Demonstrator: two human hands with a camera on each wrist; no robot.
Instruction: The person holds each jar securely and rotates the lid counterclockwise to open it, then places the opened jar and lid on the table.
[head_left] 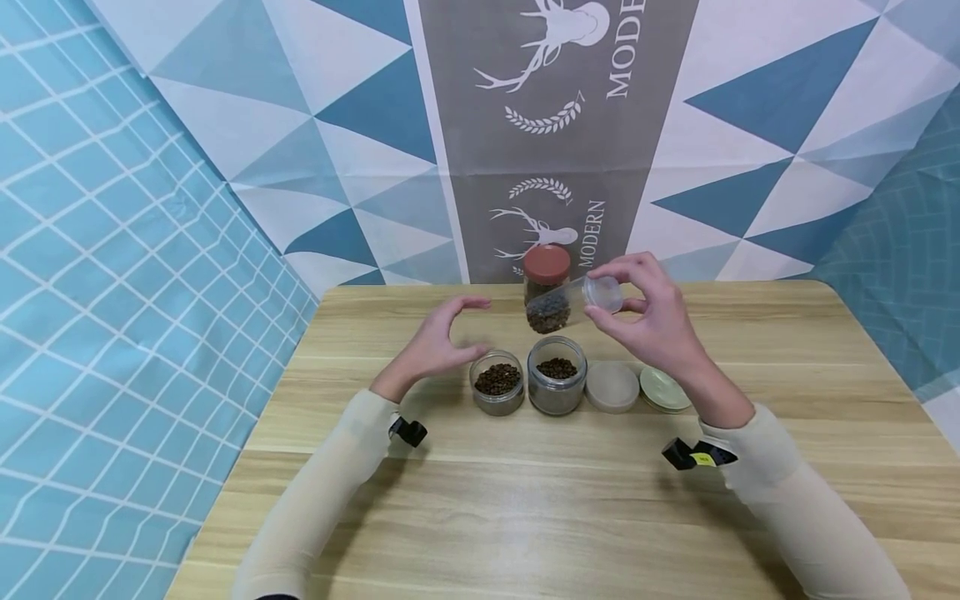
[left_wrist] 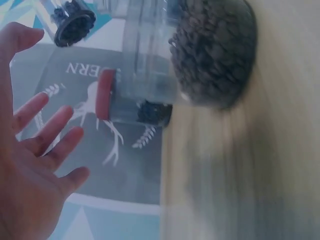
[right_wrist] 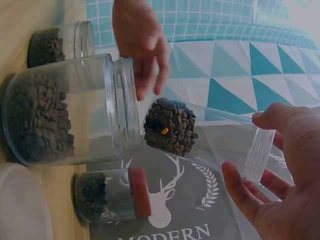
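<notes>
In the head view my right hand [head_left: 656, 321] pinches a clear, tapering plastic container [head_left: 576, 302] by its wider, ridged end. The container tilts down to the left in the air, and dark brown bean-like pieces [right_wrist: 172, 127] gather in its lower end. Under it stands a clear jar [head_left: 557, 393] without a lid, partly filled with similar brown pieces. My left hand [head_left: 442, 342] hovers by a shorter lidless jar [head_left: 498, 403], fingers apart and thumb near its rim. Nothing is in that hand, as the left wrist view of its spread fingers [left_wrist: 47, 127] shows.
Behind the lidless jars stands a jar with a red lid [head_left: 547, 263], partly hidden by the tilted container. To the right lie a whitish round lid [head_left: 612, 387] and a pale green one [head_left: 663, 388]. A patterned backdrop [head_left: 360, 192] rises behind the wooden table [head_left: 517, 517].
</notes>
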